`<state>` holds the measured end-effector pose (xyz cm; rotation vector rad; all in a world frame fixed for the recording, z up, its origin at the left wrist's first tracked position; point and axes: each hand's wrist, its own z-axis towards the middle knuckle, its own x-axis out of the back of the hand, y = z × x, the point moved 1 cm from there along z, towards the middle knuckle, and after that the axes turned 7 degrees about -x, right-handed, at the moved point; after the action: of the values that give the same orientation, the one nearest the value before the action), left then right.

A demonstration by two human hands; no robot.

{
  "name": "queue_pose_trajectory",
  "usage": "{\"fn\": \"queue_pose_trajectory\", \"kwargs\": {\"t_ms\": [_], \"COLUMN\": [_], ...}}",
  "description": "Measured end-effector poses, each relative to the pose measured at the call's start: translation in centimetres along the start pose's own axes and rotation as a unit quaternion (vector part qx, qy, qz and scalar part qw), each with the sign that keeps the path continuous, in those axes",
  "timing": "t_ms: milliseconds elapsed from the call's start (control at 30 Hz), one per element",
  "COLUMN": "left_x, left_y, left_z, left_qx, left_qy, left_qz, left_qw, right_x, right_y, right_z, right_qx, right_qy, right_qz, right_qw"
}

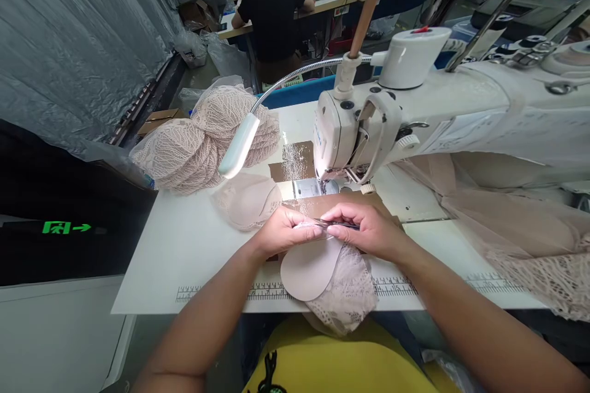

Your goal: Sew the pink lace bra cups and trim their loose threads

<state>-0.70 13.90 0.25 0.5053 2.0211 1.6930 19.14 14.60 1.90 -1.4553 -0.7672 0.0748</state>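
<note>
In front of the sewing machine's needle area, my left hand (290, 232) pinches the top edge of a beige lace bra cup piece. Its smooth foam pad (306, 270) and patterned lace (353, 285) hang down over the table's front edge. Close beside it, my right hand (364, 230) is closed around a slim, dark, pointed metal tool (343, 224) that looks like thread snips. The tool's tip lies at the fabric edge between both thumbs. Fingers hide part of the tool and the edge. Another beige cup (251, 199) lies flat to the left of my hands.
The white sewing machine (336, 135) stands over the table (157, 270), with a lamp (239, 144) on a bent neck. Stacked lace cups (179, 153) sit at the back left. Beige lace fabric (520, 221) lies at right. A person (271, 12) sits at another machine beyond.
</note>
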Motion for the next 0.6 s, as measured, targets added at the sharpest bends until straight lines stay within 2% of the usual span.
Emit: {"fn": "queue_pose_trajectory", "kwargs": {"t_ms": [100, 267, 333, 433, 600], "left_x": [0.0, 0.0, 0.1, 0.2, 0.2], "left_y": [0.1, 0.3, 0.3, 0.2, 0.1], "left_z": [0.0, -0.1, -0.1, -0.1, 0.0], "left_qx": [0.01, 0.019, 0.027, 0.029, 0.043], "left_qy": [-0.002, -0.005, -0.001, 0.001, 0.009], "left_qz": [0.019, 0.0, -0.016, -0.041, -0.03], "left_qw": [1.0, 1.0, 1.0, 0.999, 0.999], "right_x": [-0.4, -0.1, 0.2, 0.2, -0.4], "right_y": [-0.3, 0.5, 0.9, 1.1, 1.0], "right_z": [0.2, 0.4, 0.2, -0.2, -0.4], "right_qx": [0.001, -0.023, -0.042, -0.045, -0.032], "right_qy": [-0.013, 0.045, 0.03, -0.017, -0.024], "right_qz": [0.002, 0.05, 0.076, 0.053, 0.052], "right_qw": [1.0, 0.997, 0.996, 0.997, 0.998]}}
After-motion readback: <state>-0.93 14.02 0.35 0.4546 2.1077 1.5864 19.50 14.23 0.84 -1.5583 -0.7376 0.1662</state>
